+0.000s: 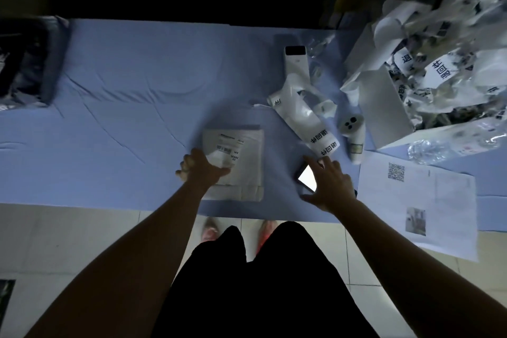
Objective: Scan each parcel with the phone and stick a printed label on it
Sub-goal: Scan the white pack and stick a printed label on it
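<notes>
head view, pretty dim. parcel [236, 162] is a flat whitish mailer, soft and a bit creased. it lies on the blue cloth of the table [137, 90], long side running near to far, shipping label on its far-left part. my left hand [201, 169] grips its near-left edge, thumb on top and fingers curled at the side.

phone [307, 179] sits just right of the parcel, screen lit, a hard glossy slab mostly under my right hand [329, 184]. that hand is spread wide over it, forefinger far side, thumb near side, not closed round it as far as i can see. too much is covered to call the phone's long axis.

i reckon the scan turns on this: the right hand is nearer, and the phone has to go left over the label.

strip of printed labels [307, 118], slick paper, lies beyond the phone, running far-left to near-right.
</notes>
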Demonstrator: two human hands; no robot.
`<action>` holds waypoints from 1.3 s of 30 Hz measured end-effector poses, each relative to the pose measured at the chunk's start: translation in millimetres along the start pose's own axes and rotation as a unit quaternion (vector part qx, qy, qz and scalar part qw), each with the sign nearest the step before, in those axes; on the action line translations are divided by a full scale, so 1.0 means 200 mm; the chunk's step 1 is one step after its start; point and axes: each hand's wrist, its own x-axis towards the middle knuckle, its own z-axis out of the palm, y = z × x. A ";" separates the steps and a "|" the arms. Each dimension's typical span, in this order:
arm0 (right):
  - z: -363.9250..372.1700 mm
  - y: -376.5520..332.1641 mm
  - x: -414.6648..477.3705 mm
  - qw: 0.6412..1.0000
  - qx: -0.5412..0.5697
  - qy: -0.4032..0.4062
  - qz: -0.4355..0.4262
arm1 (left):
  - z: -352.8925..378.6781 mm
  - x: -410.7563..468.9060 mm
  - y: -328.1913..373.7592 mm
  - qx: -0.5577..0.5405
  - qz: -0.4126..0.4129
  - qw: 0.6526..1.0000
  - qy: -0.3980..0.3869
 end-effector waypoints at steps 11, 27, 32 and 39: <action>-0.02 0.04 -0.02 0.998 0.056 0.000 0.033 | -0.17 -0.05 -0.12 -0.235 0.217 0.947 -0.016; -0.32 -0.52 -0.01 0.996 0.028 0.066 -0.044 | -0.38 0.00 -0.30 -0.274 0.234 0.930 0.072; -0.37 -0.56 -0.03 0.998 -0.001 0.061 -0.032 | -0.41 0.06 -0.30 -0.244 0.255 0.933 0.067; -0.35 -0.54 -0.06 0.997 0.039 0.070 0.001 | -0.38 0.12 -0.29 -0.202 0.269 0.940 0.058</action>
